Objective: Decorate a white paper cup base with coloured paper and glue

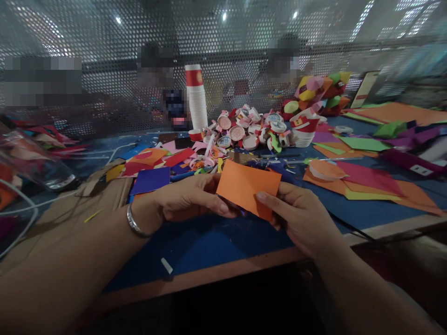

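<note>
Above the front part of the blue table, a small orange paper rectangle (246, 186) is tilted toward me between both hands. My right hand (302, 214) pinches its right side, with the thumb on the face and the fingers behind. At its left edge is my left hand (190, 195), a silver bangle on the wrist. The left thumb lies along the lower edge and the other fingers are mostly hidden behind the paper. A dark purplish bit shows under that edge; I cannot make out what it is. Left of the hands lies a dark blue paper square (150, 180).
Behind the hands stand a tall stack of paper cups (197, 100) and a heap of cut cup pieces (244, 128). Coloured paper sheets (370, 179) lie at right. Cardboard (70, 223) and a clear plastic cup (52, 163) are at left. People are beyond the perforated screen (237, 51).
</note>
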Motion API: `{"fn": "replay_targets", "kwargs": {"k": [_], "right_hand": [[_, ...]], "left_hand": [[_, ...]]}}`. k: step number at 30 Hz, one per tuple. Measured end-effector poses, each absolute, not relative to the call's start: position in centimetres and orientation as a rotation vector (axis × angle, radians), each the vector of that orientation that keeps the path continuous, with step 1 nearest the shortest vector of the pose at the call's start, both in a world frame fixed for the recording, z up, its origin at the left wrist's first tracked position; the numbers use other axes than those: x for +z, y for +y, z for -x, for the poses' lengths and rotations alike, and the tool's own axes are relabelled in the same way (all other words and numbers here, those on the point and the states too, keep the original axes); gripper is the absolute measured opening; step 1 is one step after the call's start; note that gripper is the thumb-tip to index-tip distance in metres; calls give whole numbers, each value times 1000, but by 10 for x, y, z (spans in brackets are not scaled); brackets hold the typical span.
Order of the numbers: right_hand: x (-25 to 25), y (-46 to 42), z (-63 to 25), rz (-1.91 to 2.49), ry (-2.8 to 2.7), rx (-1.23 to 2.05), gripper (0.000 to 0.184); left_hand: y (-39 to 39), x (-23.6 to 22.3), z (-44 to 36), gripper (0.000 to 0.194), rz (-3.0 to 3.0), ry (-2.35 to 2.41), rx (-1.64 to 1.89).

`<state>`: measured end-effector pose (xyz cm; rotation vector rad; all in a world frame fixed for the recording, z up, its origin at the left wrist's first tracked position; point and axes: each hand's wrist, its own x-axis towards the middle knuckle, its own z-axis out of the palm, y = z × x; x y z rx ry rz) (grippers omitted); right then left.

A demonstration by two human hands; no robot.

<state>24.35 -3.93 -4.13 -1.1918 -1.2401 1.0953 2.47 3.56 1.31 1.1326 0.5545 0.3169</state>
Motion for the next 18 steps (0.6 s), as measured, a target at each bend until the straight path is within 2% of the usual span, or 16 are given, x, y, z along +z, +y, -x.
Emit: {"fn": "replay_targets", "kwargs": {"k": [2, 8, 18], "right_hand": [[-42, -39, -244, 1198, -1243, 1089, 31], [-44, -40, -245, 1218, -1252, 1068, 29], [-39, -42, -244, 1283, -1278, 1062, 31]], "left_hand": [[36, 16, -23, 47, -1118, 543, 319], [35, 18, -22, 27, -1056, 653, 398], [35, 17, -27, 33, -1160, 747, 330]]}}
